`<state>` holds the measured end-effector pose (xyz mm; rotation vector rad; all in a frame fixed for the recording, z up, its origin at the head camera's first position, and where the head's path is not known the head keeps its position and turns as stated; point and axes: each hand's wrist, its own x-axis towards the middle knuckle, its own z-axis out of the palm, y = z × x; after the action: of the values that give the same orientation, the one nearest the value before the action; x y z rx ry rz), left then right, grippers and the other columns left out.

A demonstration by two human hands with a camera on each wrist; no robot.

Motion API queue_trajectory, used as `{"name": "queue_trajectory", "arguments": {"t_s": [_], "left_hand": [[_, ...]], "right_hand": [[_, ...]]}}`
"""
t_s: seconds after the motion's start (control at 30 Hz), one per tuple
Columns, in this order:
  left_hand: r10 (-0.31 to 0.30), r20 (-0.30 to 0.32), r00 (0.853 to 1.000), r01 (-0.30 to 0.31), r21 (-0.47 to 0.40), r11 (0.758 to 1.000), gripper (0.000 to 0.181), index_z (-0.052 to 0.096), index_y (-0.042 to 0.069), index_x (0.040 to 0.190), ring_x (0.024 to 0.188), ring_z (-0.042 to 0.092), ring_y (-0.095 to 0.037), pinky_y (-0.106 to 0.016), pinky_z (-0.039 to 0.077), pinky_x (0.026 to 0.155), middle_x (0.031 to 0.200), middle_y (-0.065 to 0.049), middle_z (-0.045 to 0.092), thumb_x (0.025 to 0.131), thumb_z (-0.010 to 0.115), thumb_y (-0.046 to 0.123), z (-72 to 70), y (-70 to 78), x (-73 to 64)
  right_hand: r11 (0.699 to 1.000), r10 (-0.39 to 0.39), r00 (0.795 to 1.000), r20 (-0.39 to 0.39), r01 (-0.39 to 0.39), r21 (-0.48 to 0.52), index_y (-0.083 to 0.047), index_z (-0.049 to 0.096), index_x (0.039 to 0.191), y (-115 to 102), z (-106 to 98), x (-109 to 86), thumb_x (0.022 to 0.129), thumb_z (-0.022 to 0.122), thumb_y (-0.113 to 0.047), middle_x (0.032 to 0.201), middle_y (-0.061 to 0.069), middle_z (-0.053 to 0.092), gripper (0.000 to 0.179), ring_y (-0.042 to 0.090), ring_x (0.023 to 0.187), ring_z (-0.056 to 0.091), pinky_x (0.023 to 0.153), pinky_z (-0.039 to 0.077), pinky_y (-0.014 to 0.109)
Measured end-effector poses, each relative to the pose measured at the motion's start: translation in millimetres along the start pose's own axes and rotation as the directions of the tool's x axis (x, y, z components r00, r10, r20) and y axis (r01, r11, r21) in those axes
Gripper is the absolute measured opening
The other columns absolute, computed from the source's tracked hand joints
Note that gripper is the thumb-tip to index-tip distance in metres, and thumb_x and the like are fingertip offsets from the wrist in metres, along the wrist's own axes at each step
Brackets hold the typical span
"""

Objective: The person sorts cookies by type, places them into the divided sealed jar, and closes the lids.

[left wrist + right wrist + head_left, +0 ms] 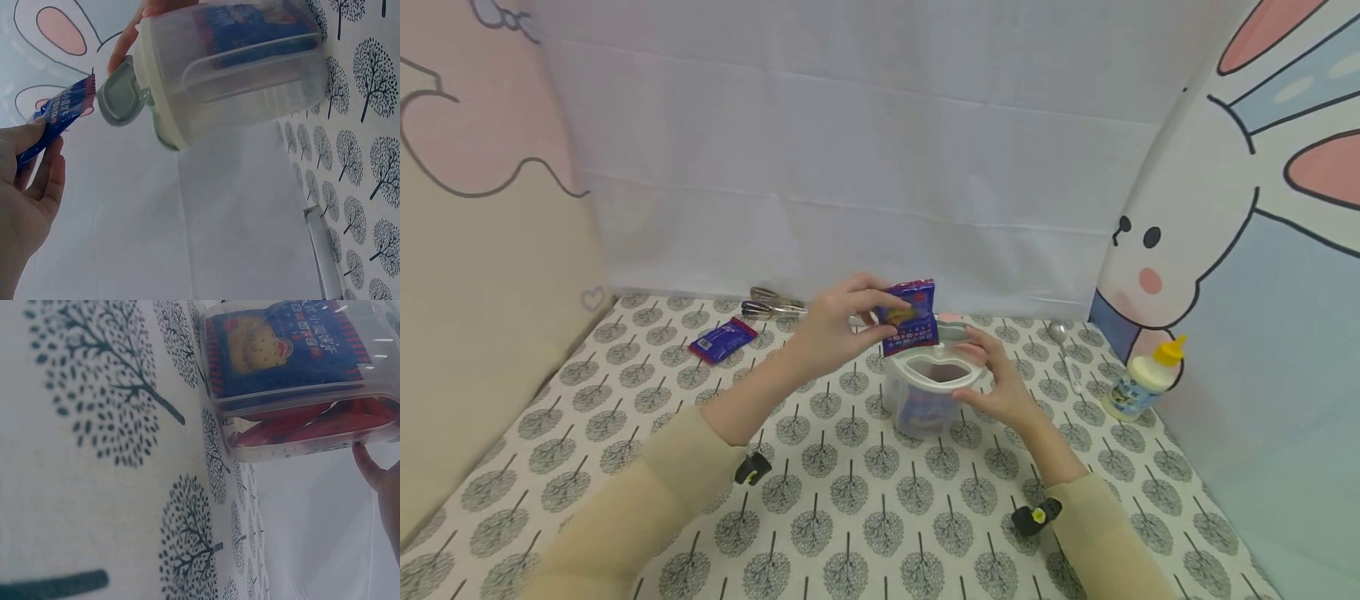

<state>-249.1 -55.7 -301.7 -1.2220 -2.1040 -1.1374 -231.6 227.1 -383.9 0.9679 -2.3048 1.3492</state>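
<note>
My left hand (850, 321) pinches a blue and red biscuit packet (912, 321) upright above the mouth of a clear plastic container (917, 408). The container stands on the table with a pale lid and its flap (122, 94) swung up. Around its right side curl the thumb and fingers of my right hand (1000, 387). Through the clear wall in the right wrist view show a blue packet (281, 353) with biscuits printed on it and something red (312, 422) beneath. From the left wrist, the held packet (62, 112) hangs close to the flap.
Another blue packet (722, 340) lies on the tree-print tablecloth (850, 533) at left. Whisk-like metal utensils (771, 308) lie along the back edge. A spoon (1064, 354) and a yellow-capped bottle (1142, 383) are at right. White cloth (850, 150) hangs behind.
</note>
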Motion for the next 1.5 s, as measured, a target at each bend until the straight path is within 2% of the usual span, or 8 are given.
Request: {"name": "queue_trajectory", "arguments": {"t_s": [0.23,0.5,0.67,0.87,1.07,1.27,1.4,1.5], "left_hand": [[0.112,0.0,0.994,-0.112,-0.035,0.993,0.027,0.071,0.012,0.104,0.094,0.061,-0.013,-0.018,0.053,0.077,0.105,-0.003,0.062,0.078,0.075,0.008,34.5,-6.6,1.7],[0.152,0.027,0.988,-0.151,-0.025,0.988,0.025,0.072,0.012,0.103,0.102,0.061,-0.017,-0.016,0.05,0.088,0.108,-0.004,0.062,0.078,0.074,0.007,54.9,-14.2,1.0],[0.205,0.126,0.97,-0.218,0.093,0.972,0.019,0.074,0.015,0.096,0.101,0.059,-0.017,-0.02,0.047,0.093,0.104,-0.003,0.066,0.078,0.076,0.012,61.5,-17.4,-2.7],[0.22,0.14,0.965,-0.244,0.193,0.95,0.013,0.074,0.015,0.091,0.105,0.056,-0.017,-0.031,0.042,0.102,0.106,-0.002,0.069,0.078,0.076,0.016,61.8,-19.6,-15.5],[0.172,0.114,0.978,-0.187,0.139,0.972,0.02,0.071,0.016,0.101,0.117,0.05,-0.019,-0.036,0.036,0.108,0.118,-0.002,0.064,0.081,0.074,0.019,41.7,-23.7,-25.6],[0.007,0.116,0.993,-0.024,0.143,0.989,0.039,0.064,0.012,0.117,0.124,0.047,-0.022,-0.042,0.031,0.112,0.127,-0.004,0.06,0.08,0.074,0.02,-0.7,-37.9,-42.2],[-0.14,0.16,0.977,0.109,0.19,0.976,0.051,0.058,0.013,0.127,0.13,0.042,-0.027,-0.05,0.027,0.113,0.133,-0.003,0.055,0.079,0.075,0.021,-34.8,-61.1,-61.5],[-0.275,0.187,0.943,0.229,0.236,0.944,0.059,0.053,0.014,0.133,0.131,0.038,-0.03,-0.053,0.027,0.111,0.137,-0.005,0.051,0.079,0.076,0.022,-58.4,-83.8,-78.2]], "right_hand": [[1.0,0.023,1.0,0.009,-0.023,0.02,0.003,0.026,0.141,0,-1,-1.7,0.071,0.08,-0.01,0.136,0.027,0.042,0.089,0.008,0.124,0.042,0.103,0.026,0.068],[0.999,-0.006,1.0,0.007,0.005,0.039,0.002,0.028,0.141,3,-1,-1.2,0.077,0.076,-0.036,0.145,0.001,0.035,0.089,0.012,0.132,0.033,0.105,0.021,0.069],[0.999,-0.026,1.0,0.012,0.025,0.042,0.003,0.027,0.141,3,0,-1.1,0.079,0.073,-0.041,0.145,0.0,0.033,0.089,0.015,0.133,0.031,0.102,0.022,0.072],[0.998,-0.059,0.998,0.009,0.059,0.039,0.006,0.025,0.139,3,1,-0.1,0.078,0.071,-0.044,0.137,0.0,0.042,0.091,0.008,0.127,0.038,0.099,0.026,0.072],[0.999,-0.035,0.999,0.001,0.035,0.029,0.005,0.027,0.139,3,-1,0.0,0.076,0.078,-0.031,0.133,0.002,0.046,0.089,0.018,0.123,0.044,0.098,0.031,0.069],[1.0,-0.026,1.0,-0.011,0.026,0.007,0.004,0.029,0.139,1,0,0.5,0.072,0.081,-0.028,0.127,0.023,0.049,0.091,0.012,0.121,0.046,0.1,0.031,0.067],[1.0,-0.002,1.0,-0.004,0.002,-0.007,0.004,0.028,0.139,-1,0,0.4,0.071,0.081,-0.029,0.13,0.026,0.045,0.092,0.023,0.122,0.047,0.101,0.03,0.067],[1.0,0.025,1.0,0.004,-0.025,-0.018,0.003,0.028,0.139,-1,0,-0.3,0.069,0.082,-0.02,0.134,0.028,0.041,0.092,0.039,0.123,0.043,0.102,0.027,0.068]]}}
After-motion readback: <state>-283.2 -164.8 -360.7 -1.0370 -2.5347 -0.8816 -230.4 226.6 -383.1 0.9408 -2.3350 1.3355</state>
